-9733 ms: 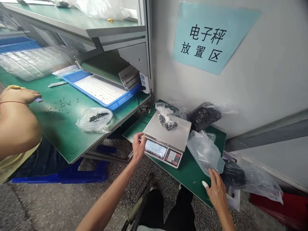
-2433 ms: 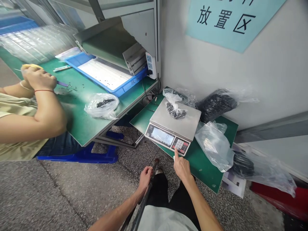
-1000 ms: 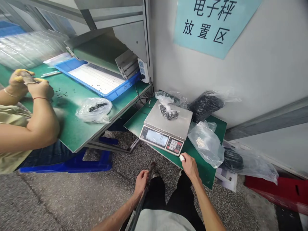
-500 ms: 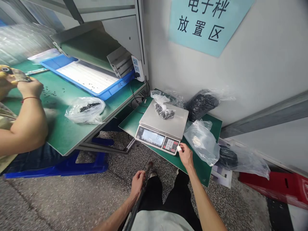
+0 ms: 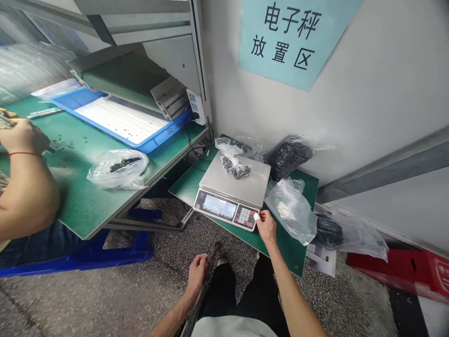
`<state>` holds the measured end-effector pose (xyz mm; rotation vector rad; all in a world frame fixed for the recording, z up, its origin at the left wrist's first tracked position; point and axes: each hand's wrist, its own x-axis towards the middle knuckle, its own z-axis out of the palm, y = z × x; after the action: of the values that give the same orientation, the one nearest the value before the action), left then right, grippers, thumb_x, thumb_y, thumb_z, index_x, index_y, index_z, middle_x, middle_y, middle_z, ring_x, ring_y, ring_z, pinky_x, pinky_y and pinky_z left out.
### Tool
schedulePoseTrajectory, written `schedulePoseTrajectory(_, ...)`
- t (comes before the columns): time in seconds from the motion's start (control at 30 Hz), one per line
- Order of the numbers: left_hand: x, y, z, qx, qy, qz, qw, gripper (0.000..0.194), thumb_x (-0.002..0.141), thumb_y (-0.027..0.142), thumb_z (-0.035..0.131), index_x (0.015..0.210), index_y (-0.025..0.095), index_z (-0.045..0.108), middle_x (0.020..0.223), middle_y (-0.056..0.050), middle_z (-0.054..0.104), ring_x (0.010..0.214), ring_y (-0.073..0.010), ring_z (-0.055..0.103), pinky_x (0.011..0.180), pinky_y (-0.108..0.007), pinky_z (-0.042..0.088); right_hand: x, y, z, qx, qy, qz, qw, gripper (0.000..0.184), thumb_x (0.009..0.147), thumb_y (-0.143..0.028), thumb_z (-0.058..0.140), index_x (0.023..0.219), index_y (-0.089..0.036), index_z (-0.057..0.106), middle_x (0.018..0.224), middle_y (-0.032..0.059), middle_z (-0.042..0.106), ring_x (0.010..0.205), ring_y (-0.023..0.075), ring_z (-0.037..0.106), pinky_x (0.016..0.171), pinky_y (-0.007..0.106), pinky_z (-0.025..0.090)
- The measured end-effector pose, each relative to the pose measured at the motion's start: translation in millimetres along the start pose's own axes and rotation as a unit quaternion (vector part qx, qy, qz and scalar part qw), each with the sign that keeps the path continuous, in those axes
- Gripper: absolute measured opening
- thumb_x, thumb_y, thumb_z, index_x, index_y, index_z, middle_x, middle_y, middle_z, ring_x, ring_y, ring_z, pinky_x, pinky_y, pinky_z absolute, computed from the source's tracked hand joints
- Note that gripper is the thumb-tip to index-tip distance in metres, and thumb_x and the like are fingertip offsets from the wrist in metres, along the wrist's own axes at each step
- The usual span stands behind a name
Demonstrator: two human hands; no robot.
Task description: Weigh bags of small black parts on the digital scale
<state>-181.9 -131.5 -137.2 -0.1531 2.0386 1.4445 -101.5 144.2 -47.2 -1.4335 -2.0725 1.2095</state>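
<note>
A grey electronic scale [image 5: 233, 187] sits on a low green board [image 5: 287, 243] by the wall. A small knotted plastic bag of black parts [image 5: 234, 164] lies on its steel pan. My right hand [image 5: 265, 225] is closed into a point, its white-capped fingertip touching the right edge of the scale's keypad [image 5: 244, 216]. My left hand [image 5: 196, 271] rests low by my knee, fingers wrapped round a dark rod [image 5: 200, 299] that slants down toward me.
An empty clear bag [image 5: 291, 210] lies right of the scale, with bags of black parts [image 5: 289, 157] behind it and another [image 5: 333, 231] off the board's edge. A co-worker's arm [image 5: 24, 187] works at the green bench [image 5: 87, 201] at left, which carries a blue tray [image 5: 122, 126] and a bag [image 5: 117, 168].
My right hand has moved up from the board's front edge to the scale's keypad. The view has drifted right. My left hand stays on the rod.
</note>
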Motion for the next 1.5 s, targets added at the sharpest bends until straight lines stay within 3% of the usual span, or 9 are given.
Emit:
schedulePoseTrajectory(0.17, 27.2, 27.9, 0.6, -0.006, 0.059, 0.055, 0.997, 0.042, 0.065, 0.055, 0.057, 0.078, 0.016, 0.062, 0.067, -0.002, 0.060, 0.062, -0.0173, 0.054, 0.062, -0.030, 0.045, 3.0, -1.2, 1.0, 0.001, 0.001, 0.021, 1.000, 0.027, 0.072, -0.046, 0.049, 0.081, -0.022, 0.053, 0.083, 0.0052, 0.067, 0.076, 0.0219, 0.064, 0.072, 0.032, 0.047)
schedulePoseTrajectory(0.37, 81.0, 94.7, -6.0, 0.013, 0.177, 0.144, 0.974, 0.034, 0.075, 0.038, 0.050, 0.099, 0.016, 0.061, 0.096, -0.007, 0.064, 0.091, -0.0224, 0.058, 0.089, -0.037, 0.045, 7.7, 5.8, 5.5, 0.012, -0.010, 0.030, 0.999, 0.025, 0.071, -0.045, 0.049, 0.082, -0.023, 0.050, 0.083, 0.0033, 0.066, 0.079, 0.0216, 0.064, 0.077, 0.033, 0.047)
schedulePoseTrajectory(0.53, 109.3, 134.5, -9.5, 0.012, 0.209, 0.201, 0.957, 0.033, 0.079, 0.031, 0.046, 0.105, 0.016, 0.061, 0.108, -0.008, 0.063, 0.103, -0.0218, 0.058, 0.097, -0.035, 0.043, 9.1, 11.5, 7.4, 0.054, -0.025, 0.022, 0.998, 0.029, 0.073, -0.047, 0.052, 0.088, -0.021, 0.049, 0.088, 0.0061, 0.068, 0.083, 0.0219, 0.065, 0.080, 0.034, 0.049)
schedulePoseTrajectory(0.67, 107.9, 133.4, -12.2, 0.009, 0.216, 0.194, 0.957, 0.032, 0.077, 0.031, 0.048, 0.102, 0.016, 0.061, 0.104, -0.008, 0.064, 0.100, -0.0231, 0.058, 0.096, -0.038, 0.043, 2.7, 16.3, 5.6, 0.114, -0.043, 0.002, 0.993, 0.041, 0.077, -0.048, 0.053, 0.106, -0.018, 0.051, 0.104, 0.0103, 0.068, 0.095, 0.0222, 0.065, 0.085, 0.035, 0.051)
schedulePoseTrajectory(0.83, 90.1, 99.5, -24.0, 0.010, 0.196, 0.156, 0.968, 0.032, 0.074, 0.035, 0.048, 0.099, 0.017, 0.059, 0.100, -0.008, 0.065, 0.097, -0.0236, 0.060, 0.093, -0.038, 0.044, -8.6, 29.2, 8.6, 0.194, -0.079, -0.021, 0.978, 0.054, 0.083, -0.049, 0.050, 0.127, -0.017, 0.044, 0.127, 0.0132, 0.060, 0.113, 0.0217, 0.060, 0.092, 0.035, 0.050)
schedulePoseTrajectory(0.97, 67.0, 60.5, -33.4, 0.025, 0.122, 0.093, 0.988, 0.034, 0.067, 0.041, 0.050, 0.090, 0.018, 0.059, 0.090, -0.006, 0.065, 0.090, -0.0226, 0.061, 0.085, -0.035, 0.047, -17.3, 47.7, 9.3, 0.210, -0.087, 0.007, 0.974, 0.053, 0.080, -0.049, 0.052, 0.120, -0.015, 0.051, 0.124, 0.0157, 0.061, 0.113, 0.0256, 0.060, 0.091, 0.038, 0.052)
schedulePoseTrajectory(1.1, 42.5, 29.1, -38.8, 0.039, -0.041, -0.013, 0.998, 0.032, 0.056, 0.041, 0.055, 0.079, 0.018, 0.057, 0.069, -0.001, 0.060, 0.062, -0.0158, 0.056, 0.060, -0.027, 0.044, -28.8, 66.7, 4.3, 0.202, -0.074, 0.038, 0.976, 0.054, 0.074, -0.048, 0.054, 0.116, -0.014, 0.055, 0.122, 0.0168, 0.061, 0.112, 0.0282, 0.060, 0.091, 0.040, 0.053)
schedulePoseTrajectory(1.33, 2.8, 15.4, -59.3, 0.080, -0.324, -0.135, 0.933, 0.029, 0.052, 0.024, 0.058, 0.080, 0.019, 0.062, 0.078, 0.000, 0.061, 0.064, -0.0132, 0.053, 0.054, -0.021, 0.039, -34.8, 83.6, -0.6, 0.197, -0.068, 0.037, 0.977, 0.050, 0.071, -0.046, 0.056, 0.111, -0.015, 0.058, 0.117, 0.0154, 0.064, 0.108, 0.0288, 0.062, 0.091, 0.042, 0.052)
schedulePoseTrajectory(1.5, -10.5, 23.9, -71.7, 0.096, -0.419, -0.137, 0.893, 0.047, 0.053, 0.019, 0.058, 0.100, 0.023, 0.063, 0.087, 0.001, 0.061, 0.063, -0.0104, 0.050, 0.055, -0.019, 0.035, -41.2, 91.8, -9.5, 0.174, -0.069, 0.030, 0.982, 0.048, 0.070, -0.045, 0.055, 0.106, -0.015, 0.060, 0.112, 0.0149, 0.066, 0.104, 0.0281, 0.063, 0.086, 0.040, 0.054)
